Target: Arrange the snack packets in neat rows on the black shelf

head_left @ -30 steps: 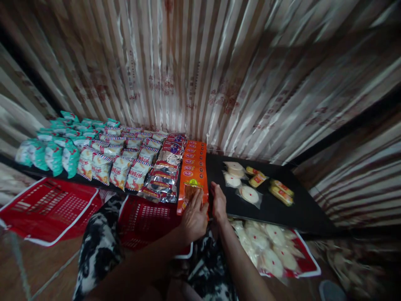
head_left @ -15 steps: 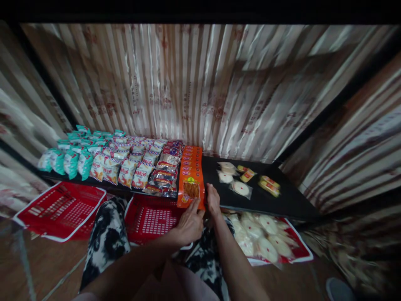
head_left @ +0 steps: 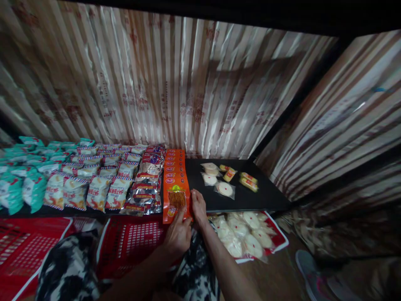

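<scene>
A row of overlapping orange snack packets [head_left: 176, 175] lies front to back on the black shelf [head_left: 216, 204]; the front packet has a window showing brown strips. My left hand [head_left: 180, 234] grips the near end of that front packet, index finger resting on its face; the thumb is hard to make out. Along the right edge of the row, my right hand [head_left: 199, 205] rests with its fingers stretched out against the side. Dark red-and-silver packets [head_left: 145, 184] stand just left of the orange row.
White snack bags [head_left: 97, 190] and teal bags [head_left: 33, 188] fill the shelf's left. Round white wrapped pieces [head_left: 224, 189] and yellow packs [head_left: 249, 182] lie on its right. Below are red baskets [head_left: 133, 236], the right one holding white rounds [head_left: 252, 244]. A grey shoe [head_left: 305, 267] shows at right.
The view has turned right and come closer, so the shelf goods appear shifted left. Both hands stay at the near end of the orange packets.
</scene>
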`<state>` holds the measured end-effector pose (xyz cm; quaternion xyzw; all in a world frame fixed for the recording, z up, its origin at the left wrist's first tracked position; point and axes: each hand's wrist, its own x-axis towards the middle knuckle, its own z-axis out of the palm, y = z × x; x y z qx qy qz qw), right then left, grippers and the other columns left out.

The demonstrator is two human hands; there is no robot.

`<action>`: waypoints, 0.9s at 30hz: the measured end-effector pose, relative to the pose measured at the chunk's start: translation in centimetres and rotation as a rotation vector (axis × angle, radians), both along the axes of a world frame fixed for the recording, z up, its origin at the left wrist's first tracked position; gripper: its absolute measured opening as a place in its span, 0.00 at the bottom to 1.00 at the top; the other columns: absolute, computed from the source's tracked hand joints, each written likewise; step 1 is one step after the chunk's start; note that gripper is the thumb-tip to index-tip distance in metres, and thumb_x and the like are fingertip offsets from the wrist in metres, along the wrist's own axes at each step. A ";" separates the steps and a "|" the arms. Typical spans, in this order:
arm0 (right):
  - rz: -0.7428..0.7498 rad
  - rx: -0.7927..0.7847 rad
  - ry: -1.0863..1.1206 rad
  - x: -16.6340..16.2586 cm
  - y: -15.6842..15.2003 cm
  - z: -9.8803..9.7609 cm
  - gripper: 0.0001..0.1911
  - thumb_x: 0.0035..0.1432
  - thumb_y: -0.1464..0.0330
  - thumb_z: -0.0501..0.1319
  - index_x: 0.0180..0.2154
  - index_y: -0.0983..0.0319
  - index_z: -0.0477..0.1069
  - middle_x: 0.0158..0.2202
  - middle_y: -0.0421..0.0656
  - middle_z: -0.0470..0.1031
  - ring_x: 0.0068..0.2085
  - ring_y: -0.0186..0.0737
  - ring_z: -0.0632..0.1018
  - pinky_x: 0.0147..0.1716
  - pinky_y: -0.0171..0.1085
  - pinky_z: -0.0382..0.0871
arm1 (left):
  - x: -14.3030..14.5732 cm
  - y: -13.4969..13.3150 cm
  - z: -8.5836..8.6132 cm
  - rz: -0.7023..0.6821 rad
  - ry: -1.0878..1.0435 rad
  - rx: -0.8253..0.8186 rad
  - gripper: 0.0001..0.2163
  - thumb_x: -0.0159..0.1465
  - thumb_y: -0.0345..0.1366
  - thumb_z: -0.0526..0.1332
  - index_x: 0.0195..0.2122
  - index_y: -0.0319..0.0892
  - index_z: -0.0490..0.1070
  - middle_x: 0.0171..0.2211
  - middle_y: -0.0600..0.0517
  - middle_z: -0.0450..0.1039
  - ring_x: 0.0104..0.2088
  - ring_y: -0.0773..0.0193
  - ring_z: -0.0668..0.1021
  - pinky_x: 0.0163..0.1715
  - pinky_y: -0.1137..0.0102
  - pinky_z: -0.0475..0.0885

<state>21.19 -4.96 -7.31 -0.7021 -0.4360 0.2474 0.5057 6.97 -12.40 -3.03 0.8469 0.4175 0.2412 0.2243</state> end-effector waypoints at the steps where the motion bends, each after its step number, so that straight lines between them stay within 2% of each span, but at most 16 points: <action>1: 0.007 0.010 -0.004 0.1 0.1 0.0 0.28 0.55 0.52 0.49 0.43 0.66 0.74 0.49 0.52 0.71 0.52 0.46 0.70 0.55 0.42 0.58 | 0.3 0.3 -0.2 0.002 -0.010 0.023 0.18 0.58 0.27 0.50 0.49 0.38 0.69 0.61 0.45 0.56 0.62 0.54 0.58 0.58 0.55 0.61; 6: 0.034 0.014 0.036 0.9 0.2 -0.5 0.23 0.54 0.54 0.52 0.39 0.63 0.75 0.47 0.51 0.73 0.49 0.45 0.72 0.53 0.43 0.61 | 1.9 1.5 -1.4 0.074 -0.028 0.137 0.18 0.56 0.25 0.50 0.47 0.35 0.70 0.59 0.41 0.59 0.62 0.51 0.58 0.57 0.52 0.62; 10: 0.064 0.017 0.036 2.5 0.9 -0.3 0.21 0.54 0.56 0.52 0.42 0.62 0.73 0.44 0.49 0.75 0.46 0.45 0.75 0.49 0.44 0.66 | 2.6 1.9 -1.8 0.170 -0.054 0.216 0.18 0.55 0.23 0.50 0.45 0.35 0.71 0.59 0.39 0.58 0.61 0.51 0.59 0.56 0.54 0.64; 12: 0.059 0.084 -0.075 4.0 1.8 0.4 0.21 0.55 0.58 0.51 0.42 0.62 0.72 0.45 0.50 0.75 0.47 0.45 0.74 0.50 0.45 0.65 | 2.8 1.9 -1.8 0.230 -0.055 0.238 0.18 0.56 0.23 0.49 0.44 0.35 0.71 0.59 0.38 0.58 0.60 0.52 0.60 0.55 0.55 0.65; 16: 0.057 0.235 -0.466 8.4 4.5 2.5 0.19 0.56 0.64 0.49 0.43 0.63 0.72 0.51 0.51 0.70 0.54 0.47 0.68 0.54 0.48 0.59 | 3.2 1.6 -1.8 0.329 -0.075 0.283 0.17 0.59 0.25 0.48 0.44 0.35 0.72 0.57 0.37 0.61 0.58 0.53 0.64 0.53 0.57 0.67; 20: 0.003 0.168 -0.715 13.3 6.9 3.8 0.19 0.54 0.69 0.51 0.45 0.63 0.71 0.55 0.49 0.65 0.59 0.49 0.60 0.57 0.51 0.53 | 4.3 1.0 -2.0 0.414 -0.143 0.272 0.17 0.62 0.28 0.46 0.43 0.37 0.73 0.56 0.40 0.63 0.55 0.55 0.69 0.53 0.59 0.67; 23: 0.074 0.097 -0.684 15.9 8.3 4.0 0.19 0.51 0.70 0.54 0.46 0.61 0.72 0.55 0.48 0.66 0.58 0.49 0.61 0.57 0.49 0.53 | 5.2 0.2 -2.1 0.460 -0.203 0.226 0.16 0.63 0.29 0.46 0.44 0.38 0.72 0.57 0.42 0.63 0.53 0.59 0.70 0.52 0.63 0.69; 27: 0.157 0.080 -0.449 17.4 10.1 3.9 0.16 0.45 0.69 0.58 0.38 0.60 0.75 0.48 0.47 0.72 0.54 0.48 0.67 0.55 0.46 0.57 | 6.0 -1.1 -1.9 0.494 -0.239 0.220 0.16 0.64 0.31 0.45 0.43 0.38 0.72 0.55 0.42 0.65 0.52 0.60 0.72 0.50 0.65 0.70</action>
